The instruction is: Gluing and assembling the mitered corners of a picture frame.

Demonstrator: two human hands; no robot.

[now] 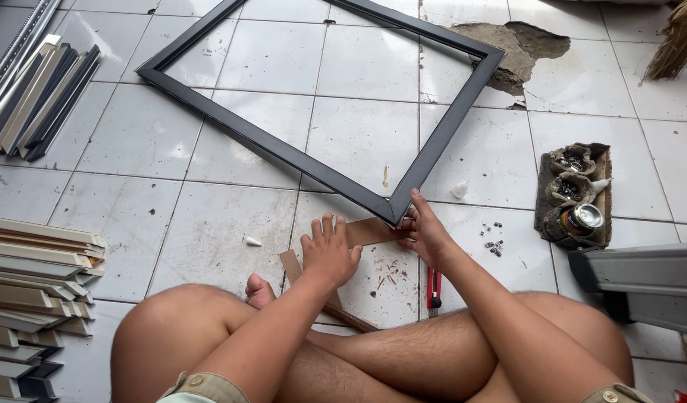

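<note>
while left hand (329,250) lies flat on cardboard (367,231), right hand (425,231) pinches frame (403,195).

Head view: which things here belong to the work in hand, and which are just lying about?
In hand: black frame; brown strip under its corner; left hand on the strip; right hand at the corner.

Lying about: stacked mouldings; red cutter; tray of small containers; broom.

left hand (328,250) flat, right hand (425,231) pinching
</note>
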